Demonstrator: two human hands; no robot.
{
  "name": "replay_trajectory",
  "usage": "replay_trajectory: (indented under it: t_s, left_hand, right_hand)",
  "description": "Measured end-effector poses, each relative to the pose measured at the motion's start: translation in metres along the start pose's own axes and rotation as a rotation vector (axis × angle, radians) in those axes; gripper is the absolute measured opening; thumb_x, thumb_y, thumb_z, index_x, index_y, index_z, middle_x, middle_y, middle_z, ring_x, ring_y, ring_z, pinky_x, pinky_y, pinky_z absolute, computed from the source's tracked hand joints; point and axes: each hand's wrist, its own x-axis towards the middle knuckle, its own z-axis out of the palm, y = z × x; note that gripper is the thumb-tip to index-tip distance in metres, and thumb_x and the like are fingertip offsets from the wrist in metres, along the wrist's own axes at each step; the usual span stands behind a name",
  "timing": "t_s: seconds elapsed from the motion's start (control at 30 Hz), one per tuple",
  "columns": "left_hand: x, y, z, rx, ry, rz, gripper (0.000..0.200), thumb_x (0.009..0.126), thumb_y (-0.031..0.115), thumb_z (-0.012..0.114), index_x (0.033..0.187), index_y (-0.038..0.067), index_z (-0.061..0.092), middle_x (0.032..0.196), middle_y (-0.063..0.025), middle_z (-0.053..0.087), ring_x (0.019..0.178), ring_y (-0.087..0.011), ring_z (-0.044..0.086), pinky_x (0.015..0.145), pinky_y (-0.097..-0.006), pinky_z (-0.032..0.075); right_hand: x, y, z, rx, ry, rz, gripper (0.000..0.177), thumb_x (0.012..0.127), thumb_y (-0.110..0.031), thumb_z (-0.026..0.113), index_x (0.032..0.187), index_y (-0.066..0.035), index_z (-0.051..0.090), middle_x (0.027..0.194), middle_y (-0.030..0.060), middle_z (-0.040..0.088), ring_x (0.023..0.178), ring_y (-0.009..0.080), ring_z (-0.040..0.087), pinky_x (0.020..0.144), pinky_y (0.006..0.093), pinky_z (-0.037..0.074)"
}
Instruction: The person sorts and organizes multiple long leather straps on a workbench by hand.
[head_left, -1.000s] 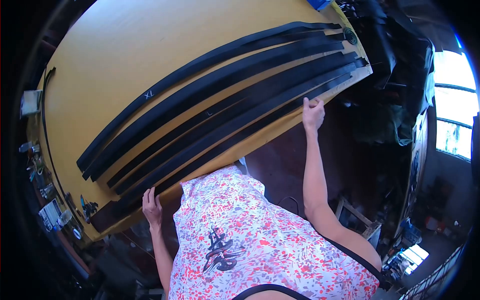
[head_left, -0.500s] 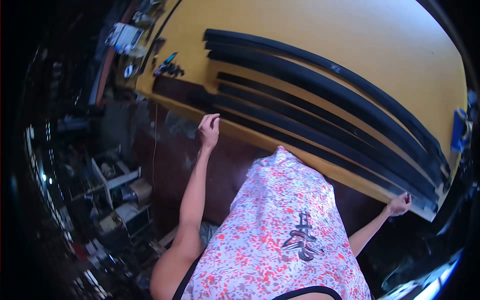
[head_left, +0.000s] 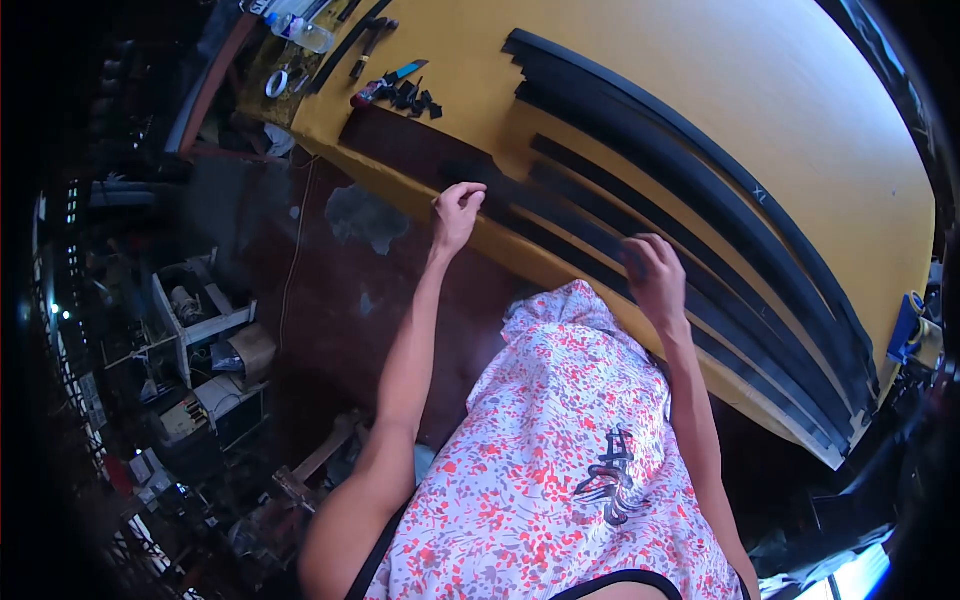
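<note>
Several long black strips lie side by side on a yellow-topped table, curving in this wide view. At the table's front edge, my left hand is closed in a pinch at the left end of the nearest black strip. Farther right, my right hand is over the front strips, its fingers curled and slightly blurred. A dark patch shows at its fingertips, but I cannot make out what it is.
Left on the table are a cutter knife, small black offcuts, a hammer, a tape roll and a plastic bottle. A blue tape dispenser sits at the right edge. Shelving stands lower left.
My right hand has moved left from the strips' right end to the middle of the front strips. My left hand stays pinched near the left end. The view has shifted.
</note>
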Motion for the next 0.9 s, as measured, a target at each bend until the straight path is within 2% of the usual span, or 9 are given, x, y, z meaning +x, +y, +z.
replay_trajectory:
  t_s: [0.07, 0.13, 0.2, 0.27, 0.33, 0.47, 0.53, 0.83, 0.9]
  left_hand:
    - [0.003, -0.007, 0.004, -0.006, -0.007, 0.071, 0.014, 0.088, 0.007, 0.064, 0.099, 0.002, 0.071, 0.079, -0.0039, 0.069, 0.068, -0.0089, 0.062, 0.064, -0.0247, 0.050]
    - [0.007, -0.007, 0.005, -0.038, -0.024, 0.057, 0.014, 0.088, 0.008, 0.065, 0.098, 0.001, 0.071, 0.081, -0.0057, 0.069, 0.068, -0.0111, 0.063, 0.064, -0.0258, 0.051]
    - [0.010, 0.002, 0.006, 0.011, -0.038, 0.047, 0.014, 0.086, 0.012, 0.064, 0.095, 0.003, 0.070, 0.088, -0.0130, 0.069, 0.075, -0.0258, 0.067, 0.068, -0.0346, 0.053]
    - [0.012, 0.006, 0.008, 0.016, -0.055, 0.020, 0.013, 0.086, 0.013, 0.063, 0.094, 0.005, 0.070, 0.091, -0.0135, 0.068, 0.079, -0.0315, 0.067, 0.071, -0.0386, 0.053]
    - [0.015, 0.003, 0.012, 0.055, -0.058, 0.097, 0.015, 0.086, 0.010, 0.065, 0.097, 0.002, 0.070, 0.090, -0.0118, 0.069, 0.071, -0.0211, 0.066, 0.067, -0.0318, 0.052]
    - [0.024, 0.000, 0.007, 0.048, -0.123, 0.079, 0.015, 0.086, 0.009, 0.064, 0.097, 0.002, 0.071, 0.090, -0.0118, 0.069, 0.072, -0.0216, 0.066, 0.068, -0.0325, 0.052]
    - [0.029, 0.001, 0.003, -0.036, -0.235, -0.032, 0.017, 0.087, 0.015, 0.060, 0.095, 0.005, 0.072, 0.089, -0.0147, 0.069, 0.082, -0.0311, 0.068, 0.075, -0.0388, 0.053]
    - [0.041, -0.002, 0.001, -0.108, -0.365, -0.145, 0.022, 0.086, 0.017, 0.057, 0.096, 0.005, 0.072, 0.081, -0.0118, 0.071, 0.076, -0.0251, 0.070, 0.073, -0.0345, 0.054]
    - [0.043, -0.004, 0.000, -0.114, -0.373, -0.127, 0.018, 0.087, 0.009, 0.059, 0.097, 0.002, 0.071, 0.071, -0.0052, 0.068, 0.065, -0.0103, 0.063, 0.062, -0.0256, 0.051]
  right_hand:
    - [0.025, -0.018, 0.041, -0.044, -0.059, -0.064, 0.019, 0.080, -0.010, 0.073, 0.097, -0.007, 0.066, 0.105, 0.0085, 0.064, 0.095, 0.0291, 0.063, 0.081, 0.0373, 0.051]
    - [0.045, -0.035, 0.073, -0.106, -0.063, -0.107, 0.021, 0.079, -0.015, 0.074, 0.096, -0.007, 0.066, 0.108, 0.0084, 0.064, 0.097, 0.0284, 0.061, 0.083, 0.0381, 0.049]
    - [0.058, -0.046, 0.093, -0.151, -0.089, -0.112, 0.022, 0.079, -0.017, 0.074, 0.097, -0.007, 0.065, 0.110, 0.0087, 0.063, 0.099, 0.0281, 0.061, 0.084, 0.0380, 0.049]
    - [0.066, -0.052, 0.107, -0.184, -0.133, -0.095, 0.021, 0.082, -0.018, 0.070, 0.099, -0.008, 0.063, 0.113, 0.0087, 0.061, 0.102, 0.0283, 0.057, 0.086, 0.0397, 0.046]
    - [0.070, -0.055, 0.109, -0.226, -0.130, -0.086, 0.019, 0.082, -0.018, 0.070, 0.097, -0.008, 0.064, 0.110, 0.0084, 0.062, 0.100, 0.0273, 0.058, 0.084, 0.0383, 0.047]
    - [0.078, -0.058, 0.107, -0.220, -0.146, -0.036, 0.016, 0.080, -0.015, 0.071, 0.093, -0.007, 0.065, 0.100, 0.0072, 0.064, 0.092, 0.0258, 0.061, 0.080, 0.0359, 0.048]
    - [0.080, -0.057, 0.102, -0.125, -0.153, -0.005, 0.016, 0.078, -0.012, 0.072, 0.092, -0.008, 0.066, 0.099, 0.0075, 0.065, 0.090, 0.0270, 0.062, 0.079, 0.0370, 0.050]
    - [0.089, -0.058, 0.089, 0.047, -0.238, 0.203, 0.020, 0.078, -0.013, 0.075, 0.096, -0.007, 0.070, 0.102, 0.0077, 0.068, 0.094, 0.0278, 0.065, 0.080, 0.0354, 0.054]
    - [0.090, -0.057, 0.088, 0.081, -0.281, 0.221, 0.019, 0.080, -0.012, 0.074, 0.097, -0.006, 0.070, 0.103, 0.0084, 0.068, 0.093, 0.0286, 0.066, 0.080, 0.0356, 0.054]
